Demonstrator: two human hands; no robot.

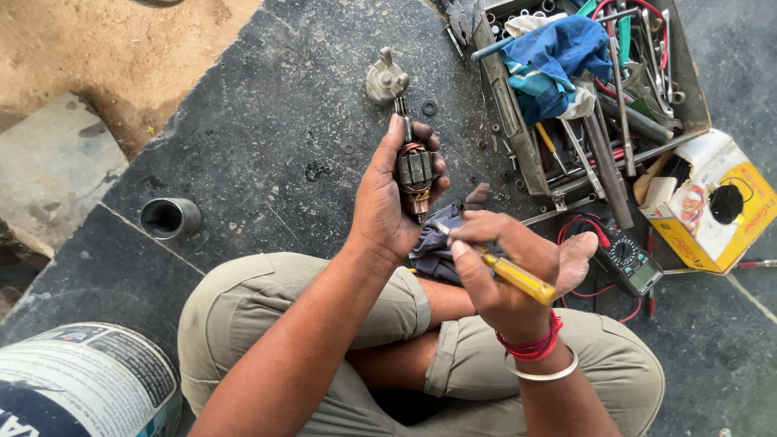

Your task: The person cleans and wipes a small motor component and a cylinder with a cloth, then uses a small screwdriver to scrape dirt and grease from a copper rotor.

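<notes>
My left hand (387, 194) grips a small motor armature (414, 168), held upright with its steel shaft pointing away from me and its copper windings showing. My right hand (498, 271) holds a yellow-handled screwdriver (518, 277) like a pen, its tip touching the lower end of the armature. A red thread band and a metal bangle circle my right wrist. I sit cross-legged in khaki trousers on dark stone slabs, with a dark blue cloth (435, 243) on my lap under the hands.
A grey metal housing part (385, 79) and washers lie beyond the armature. A tool tray (518, 137) with wrenches, screwdrivers and a blue rag sits at right. A multimeter (631, 260), a yellow-white carton (708, 206), a short pipe piece (170, 217) and a paint bucket (85, 380) surround me.
</notes>
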